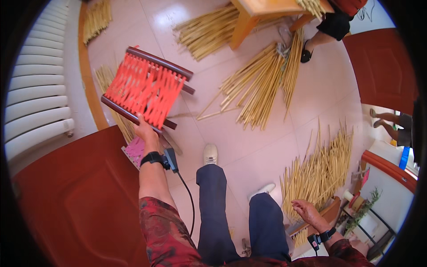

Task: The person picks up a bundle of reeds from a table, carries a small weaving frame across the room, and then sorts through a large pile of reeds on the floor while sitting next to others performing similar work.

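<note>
My left hand [147, 132] is closed on the near dark wooden rail of a small folding stool [144, 84]. The stool's seat is woven from red straps, and it is held out ahead of me, tilted, off to the left. My right hand [310, 213] is low on the right with its fingers loosely apart and nothing in it. It is nearest to a broad pile of straw-coloured stalks [318, 171] on the floor. Both wrists wear black straps with small devices; a cable runs from the left one.
More stalks [262, 86] fan out across the pink tiled floor, beside another bundle [209, 31] under a wooden table [267, 6]. A person's foot [306, 52] stands near them. A red-brown door [80, 196] and white radiator [40, 84] are at left; a plant [367, 207] at right.
</note>
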A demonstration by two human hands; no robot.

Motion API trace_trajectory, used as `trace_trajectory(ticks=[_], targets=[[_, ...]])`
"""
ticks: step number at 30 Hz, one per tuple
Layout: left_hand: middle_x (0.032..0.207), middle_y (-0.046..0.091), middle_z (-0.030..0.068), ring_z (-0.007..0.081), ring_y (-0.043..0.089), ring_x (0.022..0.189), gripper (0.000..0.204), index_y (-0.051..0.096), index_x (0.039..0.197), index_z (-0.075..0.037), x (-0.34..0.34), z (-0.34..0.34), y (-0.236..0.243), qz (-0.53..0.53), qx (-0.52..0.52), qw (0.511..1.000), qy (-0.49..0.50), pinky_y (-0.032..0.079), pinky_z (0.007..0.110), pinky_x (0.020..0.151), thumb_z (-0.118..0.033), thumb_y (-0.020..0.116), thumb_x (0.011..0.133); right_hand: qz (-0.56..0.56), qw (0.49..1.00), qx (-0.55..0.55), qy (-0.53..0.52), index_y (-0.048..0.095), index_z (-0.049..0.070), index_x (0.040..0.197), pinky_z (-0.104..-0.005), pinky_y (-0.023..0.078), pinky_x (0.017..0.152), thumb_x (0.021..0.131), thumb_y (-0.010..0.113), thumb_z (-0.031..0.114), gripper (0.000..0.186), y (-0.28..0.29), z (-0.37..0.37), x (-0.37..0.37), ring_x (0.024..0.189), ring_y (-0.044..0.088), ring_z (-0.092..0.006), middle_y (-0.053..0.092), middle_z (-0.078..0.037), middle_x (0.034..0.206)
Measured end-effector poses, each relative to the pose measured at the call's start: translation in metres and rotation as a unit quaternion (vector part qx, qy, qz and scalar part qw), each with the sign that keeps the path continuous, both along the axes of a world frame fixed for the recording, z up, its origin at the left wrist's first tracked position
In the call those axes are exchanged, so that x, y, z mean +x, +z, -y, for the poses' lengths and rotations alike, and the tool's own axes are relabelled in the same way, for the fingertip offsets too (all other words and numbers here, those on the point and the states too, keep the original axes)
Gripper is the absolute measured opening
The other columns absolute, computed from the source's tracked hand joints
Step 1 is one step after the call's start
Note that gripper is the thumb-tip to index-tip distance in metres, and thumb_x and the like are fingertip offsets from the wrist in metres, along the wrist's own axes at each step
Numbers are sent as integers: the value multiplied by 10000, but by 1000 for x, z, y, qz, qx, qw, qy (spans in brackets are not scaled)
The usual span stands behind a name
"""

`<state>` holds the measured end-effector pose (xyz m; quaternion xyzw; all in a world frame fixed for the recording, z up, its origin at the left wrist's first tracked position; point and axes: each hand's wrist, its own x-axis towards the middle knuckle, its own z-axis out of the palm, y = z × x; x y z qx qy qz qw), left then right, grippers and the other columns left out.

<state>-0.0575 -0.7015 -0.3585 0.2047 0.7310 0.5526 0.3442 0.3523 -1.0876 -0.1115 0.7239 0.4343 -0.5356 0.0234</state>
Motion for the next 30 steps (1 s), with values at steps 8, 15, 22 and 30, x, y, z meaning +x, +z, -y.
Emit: trace_trajectory(ticks=[8,15,22,30], targets=[[975,555,99,245,533,790,458,472,1110,-1,-22,4,-20,127,-155,978,-55,453,387,681,-358,505,825,20,996,-78,-32,525,31,1038,-338,430,778,799,512,118,255,-10,7,-30,880,542,-290,555,-150,961],[859,565,233,368,529,795,418,513,981,93,-92,4,-20,-357,-214,861,-293,417,388,764,-285,502,804,-30,993,10,-110,499,92,1079,-346,444,770,812,513,146,272,-17,34,-55,900,543,-277,546,-129,986],[847,523,53,140,499,728,218,497,988,-13,-2,107,12,51,-226,727,-646,447,266,619,-108,518,793,-41,969,56,-237,496,63,1064,-382,416,781,825,472,185,268,-11,117,-55,924,519,-306,538,-133,1019],[1195,435,192,326,398,1115,420,364,1227,5,138,223,120,-168,-275,319,-891,311,368,949,-92,407,821,70,936,47,-342,538,33,897,-428,417,713,776,434,161,205,10,276,-58,831,529,-346,563,-184,884]])
